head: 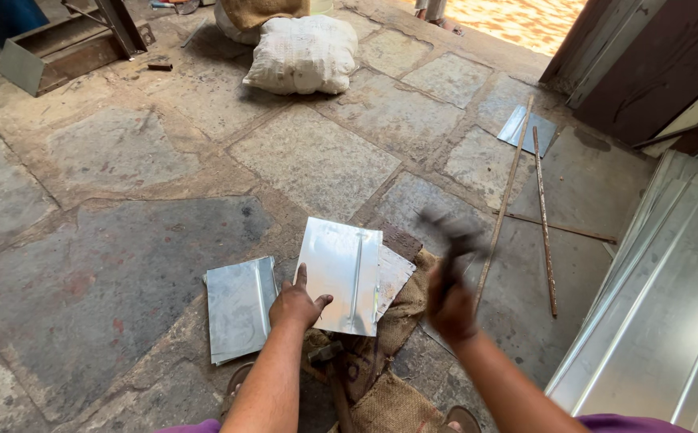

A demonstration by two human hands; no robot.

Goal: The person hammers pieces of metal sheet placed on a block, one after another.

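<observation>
My left hand [295, 305] presses flat on the near edge of a shiny metal sheet [341, 269] that has a raised seam running down its middle. The sheet lies on brown sacking [401, 313] over the stone floor. My right hand [449, 305] grips a hammer [453, 240] raised above the sheet's right side; the hammer is blurred by motion. A second, duller metal sheet [239, 309] lies flat to the left of my left hand. Another sheet's corner [395, 273] shows from under the shiny one.
A stuffed white sack [302, 54] sits at the back. Long thin metal rods [543, 216] and a small metal plate [528, 130] lie on the floor at right. Large metal sheets [661, 321] lean at the far right. A metal frame [60, 48] stands back left.
</observation>
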